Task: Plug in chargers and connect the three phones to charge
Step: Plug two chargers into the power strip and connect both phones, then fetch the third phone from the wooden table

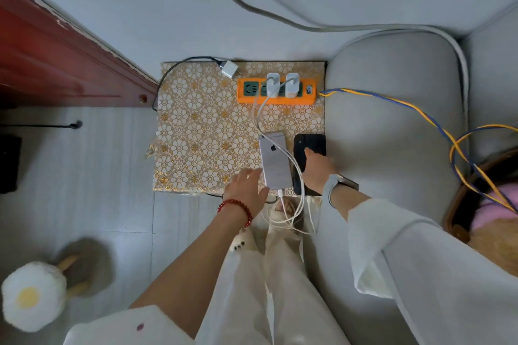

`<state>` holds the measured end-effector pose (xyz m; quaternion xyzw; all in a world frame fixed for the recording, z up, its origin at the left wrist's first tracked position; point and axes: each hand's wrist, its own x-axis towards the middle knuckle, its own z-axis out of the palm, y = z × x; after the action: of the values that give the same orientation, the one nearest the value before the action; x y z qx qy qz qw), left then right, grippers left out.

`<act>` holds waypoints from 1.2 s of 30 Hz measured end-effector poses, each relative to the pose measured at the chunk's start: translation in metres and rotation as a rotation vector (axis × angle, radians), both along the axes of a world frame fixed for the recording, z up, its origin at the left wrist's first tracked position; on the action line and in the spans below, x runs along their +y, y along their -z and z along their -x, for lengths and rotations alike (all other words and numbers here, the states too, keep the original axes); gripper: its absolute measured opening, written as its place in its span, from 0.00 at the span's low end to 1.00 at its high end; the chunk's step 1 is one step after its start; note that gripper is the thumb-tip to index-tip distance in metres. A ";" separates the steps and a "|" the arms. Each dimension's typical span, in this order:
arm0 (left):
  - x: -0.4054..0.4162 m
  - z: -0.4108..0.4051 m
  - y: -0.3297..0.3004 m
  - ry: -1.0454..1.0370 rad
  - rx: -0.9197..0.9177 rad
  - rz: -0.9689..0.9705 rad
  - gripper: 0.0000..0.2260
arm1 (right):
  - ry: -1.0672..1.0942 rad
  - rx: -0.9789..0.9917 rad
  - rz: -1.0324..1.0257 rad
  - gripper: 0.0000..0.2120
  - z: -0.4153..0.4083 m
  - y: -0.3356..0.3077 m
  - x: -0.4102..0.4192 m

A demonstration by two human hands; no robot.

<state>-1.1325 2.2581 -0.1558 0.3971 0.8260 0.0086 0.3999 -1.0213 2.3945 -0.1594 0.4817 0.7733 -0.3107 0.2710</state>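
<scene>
Left hand point(246, 190), red bead bracelet point(236, 209) at the wrist, lay flat with fingers spread and nothing held; fingertips touched the left edge of the silver iPhone point(274, 162). Right hand point(318, 169) rested palm-down on the black phone point(309, 154), fingers loose and extended over its back rather than closed around it. A grey watch point(335, 185) sat on that wrist.

Both phones lay face-down, side by side near the front right of the gold floral-patterned table top point(201, 131), black one nearest the grey sofa arm point(392, 120). A white cable point(283, 204) entered the bottom end of the silver iPhone and looped below the table edge. Whether the black phone was connected could not be told; hand covered it.

Orange power strip point(276, 91) lay along the back of the table, two white charger adapters point(281, 84) seated in it, leftmost socket free. A third white adapter point(229, 68), with a black cable point(173, 70), lay loose just left of the strip, unplugged. Third phone not identifiable.
</scene>
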 end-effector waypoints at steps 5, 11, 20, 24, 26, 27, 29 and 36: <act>-0.019 0.032 -0.039 -0.152 0.046 -0.069 0.22 | 0.090 0.187 0.009 0.11 0.023 -0.033 -0.013; -0.078 0.065 -0.105 -0.331 0.120 -0.230 0.22 | 0.002 0.452 0.052 0.16 0.054 -0.112 -0.065; -0.397 0.085 -0.293 -0.819 0.599 -0.609 0.18 | -0.272 1.024 0.222 0.12 0.159 -0.307 -0.361; -0.590 0.043 -0.368 -1.080 0.840 -0.657 0.17 | -0.472 1.162 0.400 0.11 0.164 -0.379 -0.540; -0.677 0.011 -0.396 -1.214 0.962 -0.639 0.16 | -0.613 1.165 0.504 0.11 0.158 -0.405 -0.622; -0.725 -0.012 -0.409 -1.295 1.022 -0.621 0.16 | -0.710 1.159 0.545 0.11 0.151 -0.417 -0.668; -0.807 -0.060 -0.426 -1.453 1.125 -0.578 0.16 | -0.870 1.136 0.625 0.11 0.136 -0.434 -0.751; -0.990 -0.234 -0.441 -1.895 1.307 -0.316 0.17 | -1.444 1.034 0.790 0.10 0.056 -0.462 -1.000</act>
<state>-0.8984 1.2679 0.2853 -0.4059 0.8309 0.2009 -0.3234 -1.0770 1.3944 0.3027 -0.4303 0.7464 -0.4801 0.1653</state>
